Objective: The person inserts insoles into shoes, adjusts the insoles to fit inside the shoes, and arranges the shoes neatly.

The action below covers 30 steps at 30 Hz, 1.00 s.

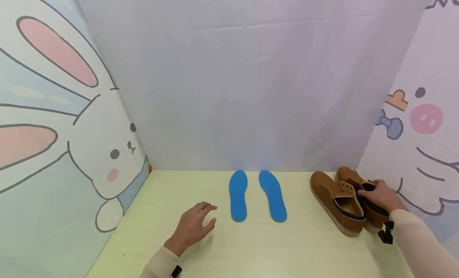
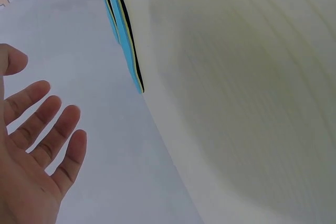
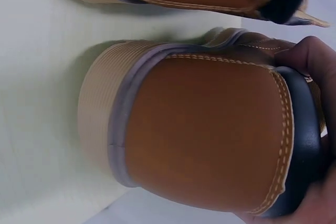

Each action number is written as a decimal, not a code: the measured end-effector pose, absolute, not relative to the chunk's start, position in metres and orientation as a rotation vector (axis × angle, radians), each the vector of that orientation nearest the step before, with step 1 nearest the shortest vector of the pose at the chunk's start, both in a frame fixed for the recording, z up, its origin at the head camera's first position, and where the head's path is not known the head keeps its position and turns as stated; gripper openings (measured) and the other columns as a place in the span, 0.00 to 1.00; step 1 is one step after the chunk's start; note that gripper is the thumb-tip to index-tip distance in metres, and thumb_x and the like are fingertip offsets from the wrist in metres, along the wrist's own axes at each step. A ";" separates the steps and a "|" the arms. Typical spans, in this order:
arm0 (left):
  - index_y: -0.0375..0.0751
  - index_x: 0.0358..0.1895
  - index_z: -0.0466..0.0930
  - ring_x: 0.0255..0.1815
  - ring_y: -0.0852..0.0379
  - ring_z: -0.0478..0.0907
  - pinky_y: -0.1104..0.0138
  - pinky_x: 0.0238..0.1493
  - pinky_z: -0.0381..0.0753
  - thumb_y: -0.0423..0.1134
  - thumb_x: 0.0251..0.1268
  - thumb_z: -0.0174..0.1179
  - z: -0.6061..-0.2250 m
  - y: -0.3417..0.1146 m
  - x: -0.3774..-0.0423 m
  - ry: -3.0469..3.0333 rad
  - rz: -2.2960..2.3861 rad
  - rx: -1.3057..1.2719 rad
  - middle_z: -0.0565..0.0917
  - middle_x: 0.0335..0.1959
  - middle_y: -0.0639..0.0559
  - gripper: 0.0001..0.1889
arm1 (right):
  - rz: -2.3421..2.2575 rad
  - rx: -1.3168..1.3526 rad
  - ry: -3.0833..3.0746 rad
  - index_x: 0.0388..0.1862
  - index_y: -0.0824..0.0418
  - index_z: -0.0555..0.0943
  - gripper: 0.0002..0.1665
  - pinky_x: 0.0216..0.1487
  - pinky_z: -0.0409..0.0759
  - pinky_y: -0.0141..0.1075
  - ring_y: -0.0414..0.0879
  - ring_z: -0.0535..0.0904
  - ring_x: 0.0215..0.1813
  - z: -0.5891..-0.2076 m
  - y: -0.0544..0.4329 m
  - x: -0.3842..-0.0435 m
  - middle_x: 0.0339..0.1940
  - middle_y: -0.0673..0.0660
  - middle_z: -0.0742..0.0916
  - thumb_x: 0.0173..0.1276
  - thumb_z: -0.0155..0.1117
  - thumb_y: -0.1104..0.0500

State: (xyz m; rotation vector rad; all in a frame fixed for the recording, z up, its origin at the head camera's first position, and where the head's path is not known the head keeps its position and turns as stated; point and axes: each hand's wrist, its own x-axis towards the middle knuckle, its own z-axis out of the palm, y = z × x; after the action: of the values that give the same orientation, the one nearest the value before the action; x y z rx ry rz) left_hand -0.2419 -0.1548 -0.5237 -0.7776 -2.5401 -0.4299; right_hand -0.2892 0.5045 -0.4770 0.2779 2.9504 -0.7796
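Two brown shoes stand side by side at the right of the table. My right hand (image 1: pixel 384 196) grips the right-hand shoe (image 1: pixel 349 175) by its upper near the opening, the thumb on its left side. In the right wrist view that shoe's heel (image 3: pixel 205 135) fills the middle, with the fingers at its dark collar. The left-hand shoe (image 1: pixel 328 190) stands beside it, untouched. Over the table my left hand (image 1: pixel 193 224) hovers with relaxed, spread fingers and holds nothing. Just right of it lie two blue insoles, the left insole (image 1: pixel 238 196) and the right insole (image 1: pixel 273 196).
The pale yellow table (image 1: pixel 272 250) meets a plain grey back wall (image 1: pixel 236 98). A side panel with a rabbit drawing (image 1: pixel 93 150) stands at the left. Another cartoon panel (image 1: pixel 423 158) rises close beside the right hand and shoes.
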 end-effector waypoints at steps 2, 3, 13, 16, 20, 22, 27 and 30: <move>0.52 0.55 0.85 0.47 0.58 0.83 0.61 0.40 0.85 0.48 0.65 0.68 -0.523 -0.155 -0.241 -2.536 -0.433 -0.781 0.83 0.49 0.58 0.16 | -0.783 0.283 2.978 0.63 0.93 0.49 0.62 0.40 0.78 0.58 0.77 0.74 0.45 -0.473 0.505 -0.289 0.50 0.88 0.69 0.71 0.60 0.36; 0.51 0.54 0.85 0.47 0.58 0.83 0.60 0.40 0.85 0.47 0.65 0.68 -0.522 -0.155 -0.241 -2.533 -0.438 -0.782 0.83 0.49 0.58 0.16 | -0.779 0.279 2.994 0.63 0.92 0.49 0.61 0.39 0.78 0.58 0.77 0.74 0.45 -0.470 0.505 -0.289 0.49 0.88 0.70 0.71 0.61 0.36; 0.51 0.55 0.85 0.48 0.58 0.82 0.60 0.41 0.84 0.47 0.65 0.67 -0.518 -0.153 -0.243 -2.525 -0.452 -0.792 0.83 0.49 0.58 0.16 | -0.736 0.187 3.155 0.66 0.89 0.52 0.58 0.41 0.75 0.64 0.79 0.74 0.46 -0.436 0.499 -0.287 0.50 0.86 0.71 0.70 0.64 0.39; 0.51 0.55 0.85 0.48 0.58 0.82 0.60 0.40 0.84 0.47 0.65 0.67 -0.518 -0.153 -0.242 -2.528 -0.456 -0.796 0.83 0.49 0.58 0.16 | -0.728 0.156 3.195 0.68 0.87 0.52 0.59 0.41 0.76 0.64 0.80 0.74 0.47 -0.424 0.493 -0.286 0.52 0.86 0.71 0.69 0.66 0.39; 0.52 0.55 0.85 0.48 0.59 0.82 0.61 0.41 0.84 0.47 0.65 0.67 -0.517 -0.152 -0.242 -2.528 -0.451 -0.798 0.83 0.49 0.58 0.16 | -0.720 0.065 3.238 0.70 0.85 0.53 0.58 0.40 0.76 0.64 0.79 0.75 0.46 -0.408 0.480 -0.287 0.53 0.86 0.73 0.69 0.68 0.41; 0.52 0.55 0.85 0.48 0.59 0.82 0.61 0.41 0.84 0.47 0.65 0.68 -0.517 -0.152 -0.242 -2.527 -0.450 -0.795 0.83 0.49 0.59 0.16 | -0.719 0.020 3.255 0.71 0.84 0.53 0.57 0.41 0.76 0.65 0.78 0.76 0.46 -0.398 0.471 -0.287 0.53 0.85 0.74 0.68 0.68 0.41; 0.53 0.54 0.85 0.47 0.59 0.82 0.61 0.41 0.84 0.47 0.65 0.67 -0.515 -0.152 -0.242 -2.518 -0.451 -0.799 0.83 0.48 0.59 0.16 | -0.716 -0.060 3.279 0.73 0.79 0.55 0.56 0.44 0.74 0.67 0.77 0.76 0.48 -0.377 0.440 -0.285 0.55 0.84 0.75 0.66 0.72 0.44; 0.54 0.55 0.85 0.48 0.59 0.82 0.61 0.41 0.84 0.47 0.65 0.67 -0.515 -0.152 -0.241 -2.519 -0.445 -0.799 0.83 0.49 0.59 0.16 | -0.712 -0.126 3.280 0.74 0.77 0.55 0.55 0.42 0.76 0.64 0.74 0.78 0.47 -0.369 0.420 -0.284 0.54 0.82 0.76 0.64 0.73 0.47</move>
State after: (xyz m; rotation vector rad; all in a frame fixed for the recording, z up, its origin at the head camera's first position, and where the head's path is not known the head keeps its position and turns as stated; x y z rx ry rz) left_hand -0.2412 -0.1522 -0.5151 -0.7993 -2.5190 -0.4453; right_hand -0.2836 0.4200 -0.3690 -0.1264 3.2800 -0.7116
